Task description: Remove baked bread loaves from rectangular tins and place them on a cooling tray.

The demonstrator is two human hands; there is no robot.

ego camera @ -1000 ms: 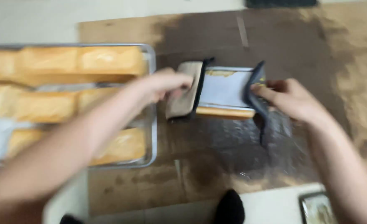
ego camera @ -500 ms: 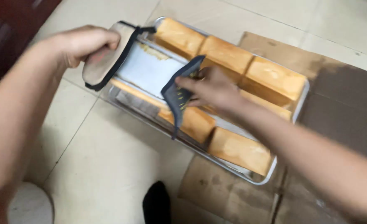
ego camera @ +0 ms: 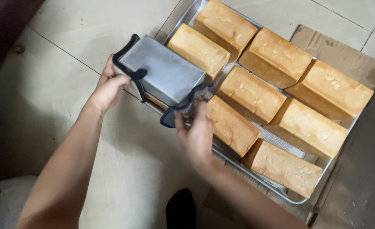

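I hold an upturned metal loaf tin (ego camera: 164,74) between my hands, left hand (ego camera: 107,87) and right hand (ego camera: 198,135) each closed on an end through a dark-edged cloth pad (ego camera: 183,108). It hangs over the tray's (ego camera: 255,174) near corner, beside seven turned-out loaves (ego camera: 232,125). By my judgement, the tin is being emptied onto the tray; lifting it straight would release the bread.

Bare tiled floor (ego camera: 68,46) lies open to the left of and below the metal tray (ego camera: 183,15), giving a hand free passage there. The tray itself is crowded: seven golden loaves (ego camera: 276,57) sit close together, with only narrow gaps between them. The upturned loaf tin (ego camera: 164,74) blocks the tray's near-left corner. Cardboard (ego camera: 344,46) borders the right side.
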